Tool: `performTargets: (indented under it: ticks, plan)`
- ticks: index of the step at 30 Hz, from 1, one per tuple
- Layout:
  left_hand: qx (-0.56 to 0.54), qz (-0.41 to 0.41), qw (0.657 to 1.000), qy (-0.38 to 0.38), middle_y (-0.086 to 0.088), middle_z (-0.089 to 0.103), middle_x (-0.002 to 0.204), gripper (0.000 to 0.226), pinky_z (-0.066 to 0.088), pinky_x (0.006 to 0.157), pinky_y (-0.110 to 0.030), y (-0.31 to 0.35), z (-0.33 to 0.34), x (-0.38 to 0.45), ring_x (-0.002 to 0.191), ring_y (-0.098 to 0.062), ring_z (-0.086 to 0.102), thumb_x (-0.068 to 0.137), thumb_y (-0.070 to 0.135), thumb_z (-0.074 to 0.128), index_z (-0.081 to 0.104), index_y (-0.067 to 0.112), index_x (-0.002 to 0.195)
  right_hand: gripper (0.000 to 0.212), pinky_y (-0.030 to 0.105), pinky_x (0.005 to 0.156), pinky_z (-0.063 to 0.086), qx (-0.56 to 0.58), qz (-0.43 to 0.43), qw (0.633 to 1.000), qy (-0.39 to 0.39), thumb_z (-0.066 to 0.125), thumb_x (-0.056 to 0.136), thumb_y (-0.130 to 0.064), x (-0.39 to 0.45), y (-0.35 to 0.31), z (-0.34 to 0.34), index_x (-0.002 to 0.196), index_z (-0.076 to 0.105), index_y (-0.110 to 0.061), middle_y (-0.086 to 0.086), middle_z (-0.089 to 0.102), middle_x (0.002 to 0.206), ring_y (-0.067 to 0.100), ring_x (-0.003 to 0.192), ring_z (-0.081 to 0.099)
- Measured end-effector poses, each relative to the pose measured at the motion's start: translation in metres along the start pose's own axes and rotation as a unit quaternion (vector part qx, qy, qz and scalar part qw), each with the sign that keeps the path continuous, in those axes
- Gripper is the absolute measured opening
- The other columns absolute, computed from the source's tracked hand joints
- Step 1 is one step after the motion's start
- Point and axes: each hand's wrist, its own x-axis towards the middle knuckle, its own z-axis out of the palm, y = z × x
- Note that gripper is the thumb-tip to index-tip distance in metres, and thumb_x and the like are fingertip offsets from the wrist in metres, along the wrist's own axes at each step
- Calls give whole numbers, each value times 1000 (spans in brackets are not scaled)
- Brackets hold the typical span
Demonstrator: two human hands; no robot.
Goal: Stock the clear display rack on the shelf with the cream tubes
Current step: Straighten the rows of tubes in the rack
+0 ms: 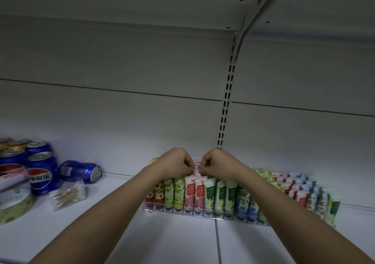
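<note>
A clear display rack (203,216) stands on the white shelf, filled with upright cream tubes in rows: red, green, pink (189,194), white-green and blue. Both hands reach over the rack's middle. My left hand (176,162) and my right hand (216,163) have curled fingers that pinch the tops of pink tubes (196,169) in the rows behind the front one. The fingertips nearly meet. What exactly sits between the fingers is partly hidden by the knuckles.
Blue Pepsi cans (41,175) stand at the left, one can (81,171) lying on its side. A pack of cotton swabs (68,194) and a tape roll (15,204) lie near them. A second rack of tubes (300,192) continues to the right. Another shelf hangs overhead.
</note>
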Motion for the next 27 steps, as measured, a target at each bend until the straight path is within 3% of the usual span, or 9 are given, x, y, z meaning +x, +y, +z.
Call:
performTargets:
  ticks: [5, 11, 27]
  plan:
    - [-52, -3, 998, 43, 10, 73, 93, 14, 55, 83, -26, -4, -10, 4, 83, -2, 66, 84, 23, 72, 77, 21, 96, 9, 29, 70, 54, 38, 13, 998, 54, 64, 90, -23, 5, 3, -10, 91, 72, -19, -8, 69, 85, 7, 72, 62]
    - [-29, -8, 999, 14, 6, 74, 97, 15, 54, 83, -24, -7, -2, 10, 86, -5, 66, 84, 22, 72, 77, 19, 98, 6, 32, 79, 55, 20, 9, 1000, 14, 72, 84, -22, 13, 7, -5, 90, 72, -21, -8, 71, 91, 8, 81, 65]
    - [4, 11, 1000, 16, 4, 75, 97, 17, 53, 83, -23, -9, 3, 19, 85, -5, 67, 83, 15, 70, 78, 17, 98, 3, 36, 80, 58, 1, 21, 1000, 11, 75, 80, -22, 26, 10, 6, 77, 75, -20, -10, 73, 77, 3, 73, 67]
